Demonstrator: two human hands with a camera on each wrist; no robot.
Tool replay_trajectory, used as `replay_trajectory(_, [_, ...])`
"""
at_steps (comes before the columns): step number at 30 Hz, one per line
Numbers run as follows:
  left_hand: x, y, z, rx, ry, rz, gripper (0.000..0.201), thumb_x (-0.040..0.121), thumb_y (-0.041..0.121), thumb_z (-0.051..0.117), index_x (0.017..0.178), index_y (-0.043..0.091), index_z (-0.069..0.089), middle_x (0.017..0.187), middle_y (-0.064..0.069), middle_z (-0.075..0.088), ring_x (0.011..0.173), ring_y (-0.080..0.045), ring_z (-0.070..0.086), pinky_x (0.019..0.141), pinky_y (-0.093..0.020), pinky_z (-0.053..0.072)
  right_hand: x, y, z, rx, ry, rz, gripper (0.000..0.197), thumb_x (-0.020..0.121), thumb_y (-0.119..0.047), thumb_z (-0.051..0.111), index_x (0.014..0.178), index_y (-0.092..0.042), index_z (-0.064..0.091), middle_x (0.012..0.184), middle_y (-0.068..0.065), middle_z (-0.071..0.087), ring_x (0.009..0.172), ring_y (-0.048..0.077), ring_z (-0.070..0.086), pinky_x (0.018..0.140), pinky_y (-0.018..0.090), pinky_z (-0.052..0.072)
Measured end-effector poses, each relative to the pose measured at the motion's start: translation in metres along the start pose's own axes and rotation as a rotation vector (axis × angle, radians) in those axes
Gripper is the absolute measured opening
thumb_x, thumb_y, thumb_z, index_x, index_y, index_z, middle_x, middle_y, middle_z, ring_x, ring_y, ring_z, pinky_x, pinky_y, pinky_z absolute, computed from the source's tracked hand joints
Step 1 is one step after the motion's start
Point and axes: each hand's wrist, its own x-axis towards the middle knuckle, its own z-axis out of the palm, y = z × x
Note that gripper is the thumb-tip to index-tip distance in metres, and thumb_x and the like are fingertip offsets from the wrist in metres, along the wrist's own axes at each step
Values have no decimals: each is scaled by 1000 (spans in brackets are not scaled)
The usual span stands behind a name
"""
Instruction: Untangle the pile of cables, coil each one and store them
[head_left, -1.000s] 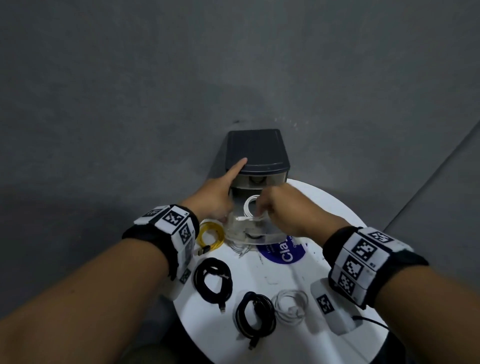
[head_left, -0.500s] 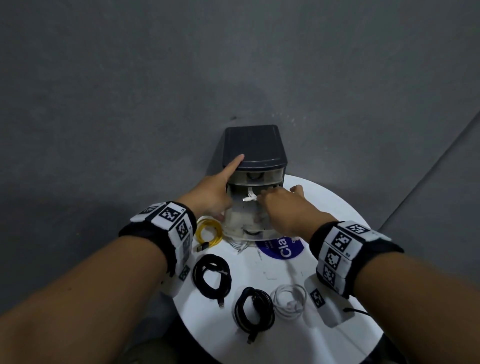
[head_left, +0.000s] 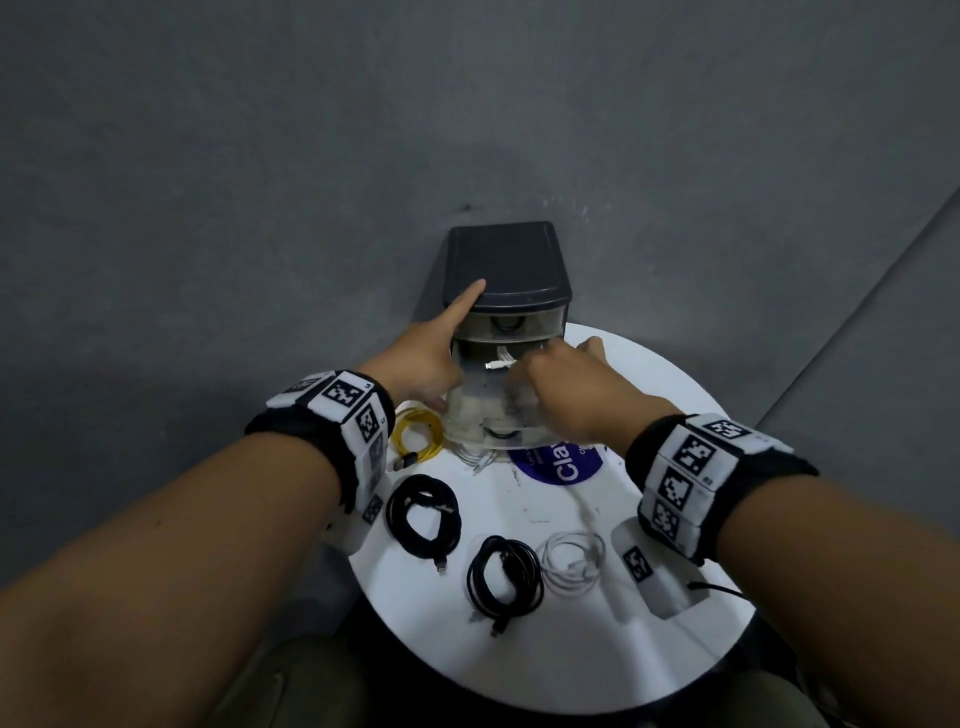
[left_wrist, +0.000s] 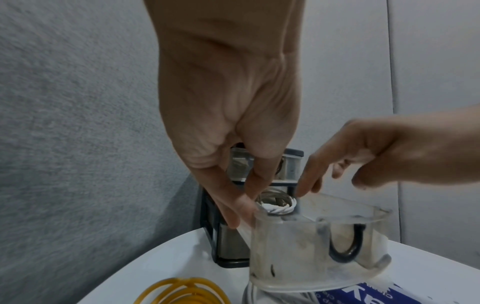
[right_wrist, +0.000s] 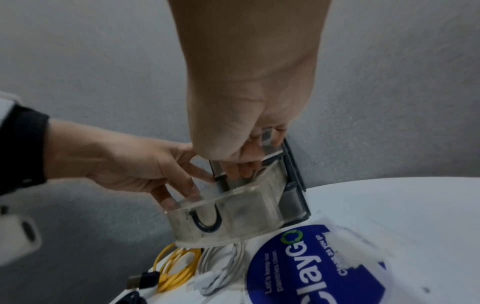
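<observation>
While the left hand (head_left: 421, 364) steadies the box (head_left: 506, 270), the right hand (head_left: 561, 384) pinches a white cable (left_wrist: 276, 207) inside the drawer (left_wrist: 319, 246) at 12 o'clock (soft, light, springy; hold the whole coil).

Dim, flat indoor lighting.
Wide-angle bending at edges; wrist views soft and noisy; worktop (head_left: 649, 395) brightest, wall murky.

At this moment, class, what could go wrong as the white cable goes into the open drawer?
1. The white cable has a plug sticking out; it might snag when the drawer closes.
2. The drawer hangs far out over another white coil on the table and could tip the cabinet.
</observation>
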Motion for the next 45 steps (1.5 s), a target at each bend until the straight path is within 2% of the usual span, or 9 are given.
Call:
replay_trajectory(3, [2, 0, 0, 4, 1, -12, 116, 89, -13, 59, 150, 66, 1, 145, -19, 51, 111, -41, 63, 67, -47, 64, -14, 2, -14, 153, 118, -14, 25, 85, -18, 61, 108, -27, 68, 109, -1, 62, 102, 25, 57, 88, 46, 46])
replay_trajectory(5, [2, -1, 1, -10, 2, -14, 117, 88, -14, 59, 149, 68, 1, 143, -20, 53, 111, -42, 64, 66, -47, 64, -24, 0, -22, 294, 163, -34, 19, 83, -17, 57, 97, -25, 68, 96, -1, 62, 87, 24, 59, 76, 41, 53])
replay_trajectory(9, [1, -1, 3, 9, 10, -8, 118, 86, -14, 58, 148, 69, 0, 141, -21, 55, 103, -40, 67, 65, -47, 64, -41, -14, -25, 326, 0, -122, 15, 86, -18, 57, 87, -20, 73, 78, -1, 67, 73, 20, 59, 68, 33, 51])
replay_trajectory(14, [-2, 4, 2, 18, -3, -11, 119, 87, -17, 55, 149, 67, -1, 154, -16, 44, 98, -38, 69, 65, -47, 64, -45, -33, 5, 217, -323, -188, 42, 99, -18, 52, 140, -28, 59, 141, 4, 59, 125, 27, 54, 102, 35, 44])
replay_trajectory(18, [-3, 9, 3, 34, -4, -30, 119, 88, -18, 54, 151, 65, -3, 156, -18, 40, 105, -38, 66, 69, -49, 64, -40, -43, 24, 8, -369, -152, 64, 98, -4, 44, 153, -34, 37, 134, 12, 57, 113, 32, 59, 84, 41, 50])
replay_trajectory(20, [-3, 9, 3, 38, -2, -32, 119, 88, -19, 54, 151, 64, -4, 157, -18, 39, 107, -39, 65, 69, -49, 64, -37, -48, 29, -97, -364, -130, 58, 97, -4, 46, 150, -24, 40, 119, 13, 62, 100, 33, 63, 73, 41, 53])
replay_trajectory(26, [1, 4, 2, -13, -18, -37, 122, 86, -19, 56, 146, 72, 0, 159, -11, 37, 109, -39, 64, 67, -49, 64, -38, -50, 30, -164, -254, -184, 35, 100, -10, 47, 135, -10, 53, 118, 15, 66, 103, 36, 65, 74, 42, 50])
replay_trajectory(39, [3, 4, 0, -16, -33, -48, 121, 87, -18, 56, 147, 71, 0, 161, -12, 34, 106, -37, 65, 68, -48, 64, -31, -46, 40, -125, -215, -253, 18, 95, -14, 53, 101, -15, 70, 95, 8, 71, 84, 32, 67, 68, 36, 53])
replay_trajectory(45, [3, 4, 0, -7, -33, -47, 120, 87, -18, 56, 148, 69, -1, 153, -15, 44, 107, -39, 66, 69, -50, 64, -26, -32, 23, 61, -281, -315, 17, 95, -24, 63, 82, -16, 55, 84, 5, 60, 78, 27, 57, 68, 35, 44])
